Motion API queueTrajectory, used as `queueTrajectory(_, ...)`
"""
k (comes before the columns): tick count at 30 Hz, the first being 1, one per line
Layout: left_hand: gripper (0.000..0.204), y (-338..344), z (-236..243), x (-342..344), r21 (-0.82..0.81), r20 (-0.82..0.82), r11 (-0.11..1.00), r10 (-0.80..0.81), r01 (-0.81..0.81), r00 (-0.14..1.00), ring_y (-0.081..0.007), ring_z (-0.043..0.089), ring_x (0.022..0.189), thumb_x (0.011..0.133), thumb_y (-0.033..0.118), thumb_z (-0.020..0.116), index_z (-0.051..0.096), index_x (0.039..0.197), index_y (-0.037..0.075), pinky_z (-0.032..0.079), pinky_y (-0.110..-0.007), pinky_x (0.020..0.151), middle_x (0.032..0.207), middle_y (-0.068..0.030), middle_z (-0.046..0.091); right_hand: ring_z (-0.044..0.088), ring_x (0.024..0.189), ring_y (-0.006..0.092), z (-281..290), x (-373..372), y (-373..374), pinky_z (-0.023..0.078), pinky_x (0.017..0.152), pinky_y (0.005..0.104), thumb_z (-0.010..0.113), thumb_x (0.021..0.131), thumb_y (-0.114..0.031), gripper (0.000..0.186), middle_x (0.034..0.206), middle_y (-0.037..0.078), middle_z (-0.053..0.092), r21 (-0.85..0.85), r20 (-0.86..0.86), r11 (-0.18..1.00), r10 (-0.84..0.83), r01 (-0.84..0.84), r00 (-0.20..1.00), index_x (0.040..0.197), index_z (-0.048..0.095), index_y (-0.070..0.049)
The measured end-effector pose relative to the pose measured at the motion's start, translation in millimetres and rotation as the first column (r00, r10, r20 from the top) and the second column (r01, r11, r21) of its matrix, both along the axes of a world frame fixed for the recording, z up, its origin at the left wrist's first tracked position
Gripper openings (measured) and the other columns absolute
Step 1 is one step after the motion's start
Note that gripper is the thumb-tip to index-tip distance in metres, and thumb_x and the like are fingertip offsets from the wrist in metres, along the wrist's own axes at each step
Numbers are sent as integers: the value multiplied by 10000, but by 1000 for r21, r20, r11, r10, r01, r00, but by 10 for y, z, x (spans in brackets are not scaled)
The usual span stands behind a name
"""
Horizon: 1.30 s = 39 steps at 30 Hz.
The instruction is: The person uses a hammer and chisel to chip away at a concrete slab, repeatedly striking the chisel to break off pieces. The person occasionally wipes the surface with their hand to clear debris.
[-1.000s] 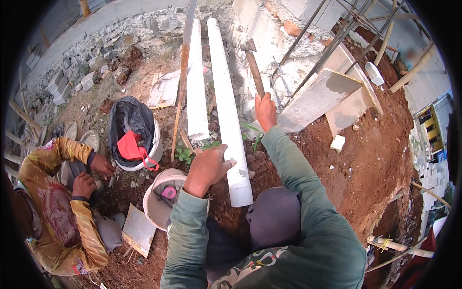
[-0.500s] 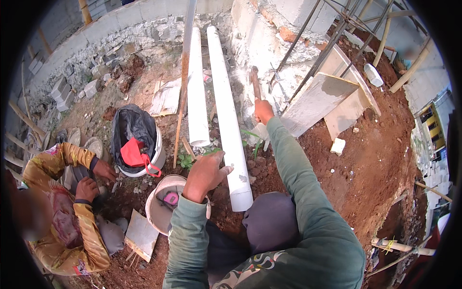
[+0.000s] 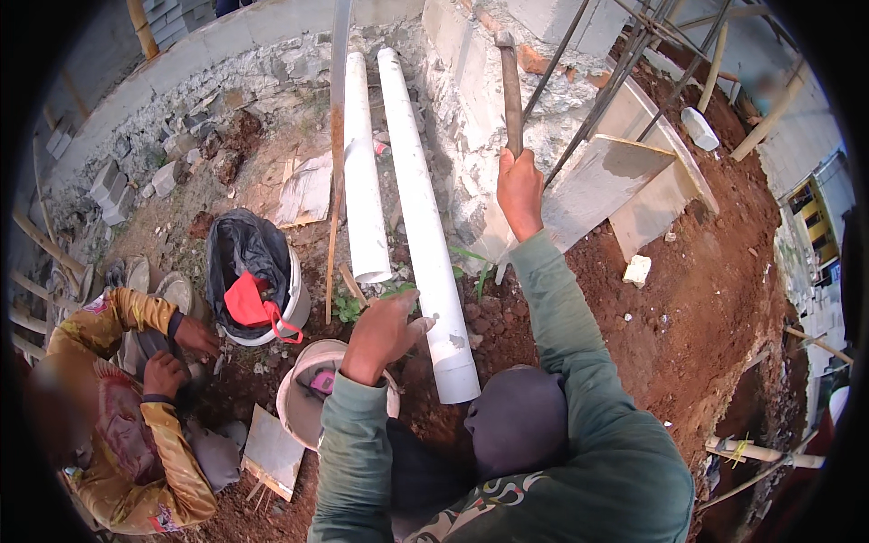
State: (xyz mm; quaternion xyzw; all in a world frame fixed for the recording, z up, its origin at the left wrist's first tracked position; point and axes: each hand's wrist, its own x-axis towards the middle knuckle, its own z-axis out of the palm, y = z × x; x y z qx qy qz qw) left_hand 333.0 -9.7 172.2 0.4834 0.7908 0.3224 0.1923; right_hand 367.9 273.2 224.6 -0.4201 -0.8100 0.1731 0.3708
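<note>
My right hand (image 3: 520,192) grips a hammer (image 3: 511,95) by the lower part of its wooden handle. The hammer stands raised in front of the rough wall corner, its small metal head at the top. My left hand (image 3: 387,335) is beside the longer white pipe (image 3: 424,213), back of the hand up. Its thumb is apart from the other fingers and close to the pipe's side; the fingers' undersides are hidden. A shorter white pipe (image 3: 365,172) lies to the left, roughly alongside the longer one.
A pale bucket (image 3: 299,412) with a pink tape measure (image 3: 322,381) stands by my left forearm. Beyond it is a white bucket (image 3: 294,303) with a black bag and red cloth. A person (image 3: 127,398) crouches at left. Steel bars (image 3: 566,54) and boards (image 3: 602,185) stand at right.
My right hand has lifted the hammer up and to the right, away from the low part of the wall. My left hand has barely moved.
</note>
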Motion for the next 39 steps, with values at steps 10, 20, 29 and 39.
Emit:
queueTrajectory(10, 494, 15, 4, 57, 5, 29, 999, -44, 44, 999, -411, 639, 983, 845, 301, 707, 619, 1196, -36, 491, -463, 880, 1057, -257, 670, 627, 710, 504, 76, 131, -18, 477, 611, 551, 544, 986, -303, 381, 733, 308, 630, 142, -126, 983, 136, -118, 983, 913, 554, 71)
queueTrajectory(20, 490, -86, 152, 39, -56, 64, 997, -41, 45, 997, -408, 626, 1018, 841, 296, 705, 616, 1190, -37, 492, -469, 873, 1076, -259, 661, 630, 726, 499, -271, 182, 12, 470, 641, 551, 536, 988, -285, 361, 732, 306, 627, 147, -77, 979, 151, -139, 985, 941, 559, 73)
queueTrajectory(29, 487, -57, 124, 78, 25, 35, 999, -24, 23, 999, -408, 634, 1002, 841, 278, 705, 606, 1194, -43, 494, -467, 867, 1070, -246, 666, 639, 782, 510, -61, 38, 23, 490, 688, 560, 540, 980, -325, 403, 789, 330, 644, 3, 127, 1000, -6, 5, 992, 917, 588, 70)
queueTrajectory(39, 484, -95, 143, 52, 30, 27, 999, -14, 14, 1000, -414, 631, 1017, 839, 273, 707, 610, 1184, -52, 489, -466, 880, 1080, -265, 659, 647, 814, 501, 25, 6, 52, 508, 722, 561, 545, 969, -313, 383, 813, 332, 650, -50, 143, 998, -17, 25, 990, 964, 553, 69)
